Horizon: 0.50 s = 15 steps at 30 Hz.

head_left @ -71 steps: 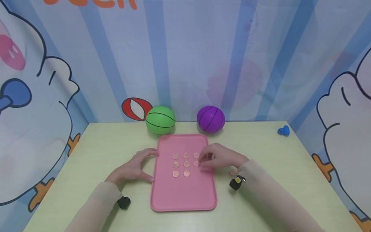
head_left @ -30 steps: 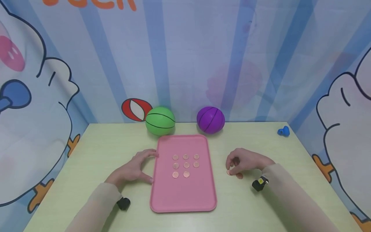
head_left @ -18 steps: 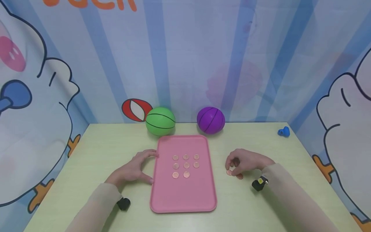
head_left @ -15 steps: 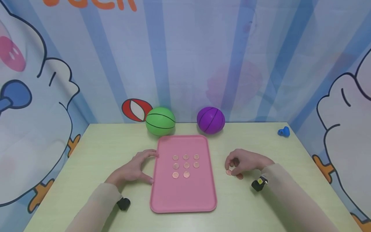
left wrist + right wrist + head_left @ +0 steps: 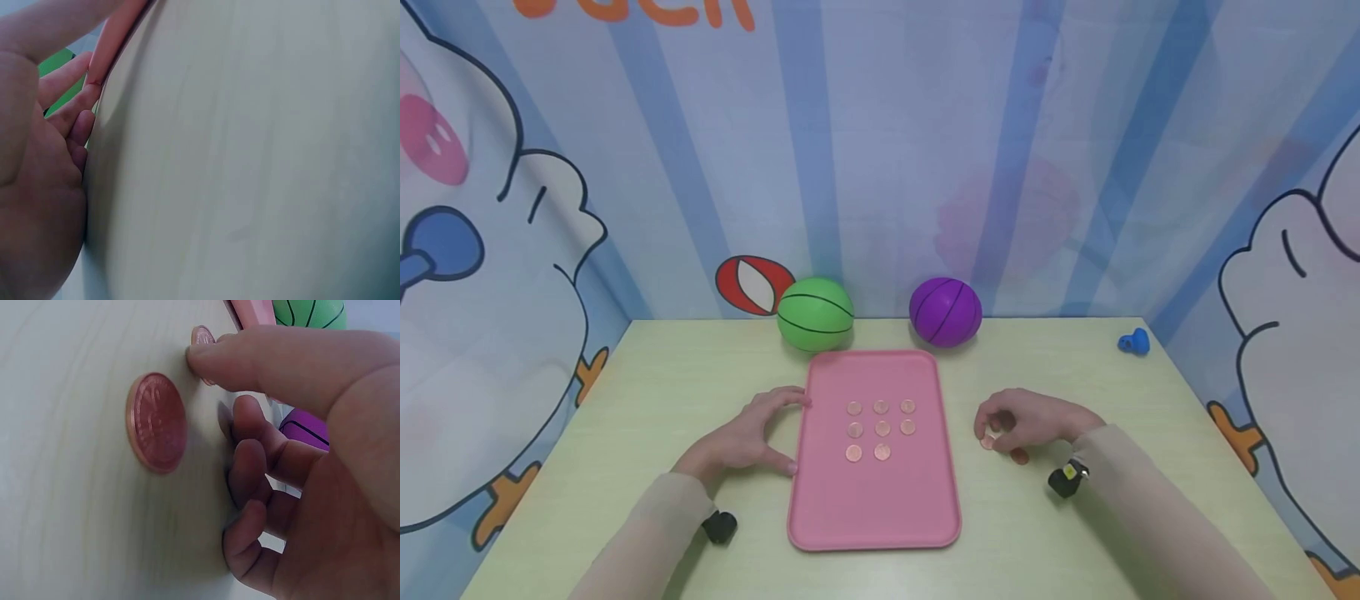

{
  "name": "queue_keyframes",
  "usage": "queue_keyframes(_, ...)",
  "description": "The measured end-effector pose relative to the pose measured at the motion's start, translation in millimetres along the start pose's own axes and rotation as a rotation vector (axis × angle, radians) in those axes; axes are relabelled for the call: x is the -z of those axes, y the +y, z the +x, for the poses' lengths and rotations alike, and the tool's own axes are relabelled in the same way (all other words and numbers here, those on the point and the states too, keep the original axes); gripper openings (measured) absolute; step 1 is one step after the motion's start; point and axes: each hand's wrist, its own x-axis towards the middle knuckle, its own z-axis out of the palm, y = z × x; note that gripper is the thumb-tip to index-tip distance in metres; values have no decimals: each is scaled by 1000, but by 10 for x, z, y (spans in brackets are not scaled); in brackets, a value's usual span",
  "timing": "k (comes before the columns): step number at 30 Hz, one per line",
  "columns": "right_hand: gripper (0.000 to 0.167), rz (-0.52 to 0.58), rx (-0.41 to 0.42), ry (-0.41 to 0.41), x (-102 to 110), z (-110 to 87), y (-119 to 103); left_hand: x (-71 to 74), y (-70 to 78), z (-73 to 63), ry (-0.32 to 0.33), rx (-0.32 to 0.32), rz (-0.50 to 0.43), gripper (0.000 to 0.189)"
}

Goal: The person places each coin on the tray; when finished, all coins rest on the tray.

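On the table lies a pink tray, with several copper coins in rows on its floor. My left hand rests against the tray's left rim, thumb and fingers spread apart along it. Right of the tray, my right hand pinches a copper coin between thumb and index finger, low over the table. The right wrist view shows the thumb covering part of this coin, the other fingers curled in. A second loose coin lies on the table under that hand, partly hidden in the head view.
A green ball and a purple ball stand behind the tray by the curtain. A small blue object sits at the table's far right corner. Both wrists carry small black cameras.
My right hand has gone from over the tray to the loose coins at its right, taken hold of one and shifted slightly left with it. The left hand stays put.
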Motion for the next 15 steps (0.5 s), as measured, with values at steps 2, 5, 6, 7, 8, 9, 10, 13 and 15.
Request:
queue_keyframes(2,13,-8,-2,1,-2,0,-11,2,2,-2,-2,1,-1,97)
queue_keyframes(5,12,-10,-6,-2,1,-4,-38,2,2,-5,-2,-2,-1,98)
queue_keyframes(6,11,-7,-6,-4,4,-6,-42,1,0,-6,0,-4,0,98)
queue_keyframes(7,11,-4,-6,-6,5,-7,-47,-1,-2,-7,0,-6,0,98)
queue_keyframes(8,10,-1,-6,-9,8,-7,-50,-1,-5,-7,1,-8,1,98)
queue_keyframes(9,9,1,-7,-11,9,-8,-52,-2,-6,-7,1,-7,0,98)
queue_keyframes(10,8,3,-7,-13,9,-9,-54,-2,-7,-7,1,-8,2,98)
queue_keyframes(13,5,16,-6,-20,13,-6,-52,0,-7,-5,0,-6,5,98)
queue_keyframes(15,4,22,-7,-27,18,-4,-55,3,-6,-4,1,-5,8,98)
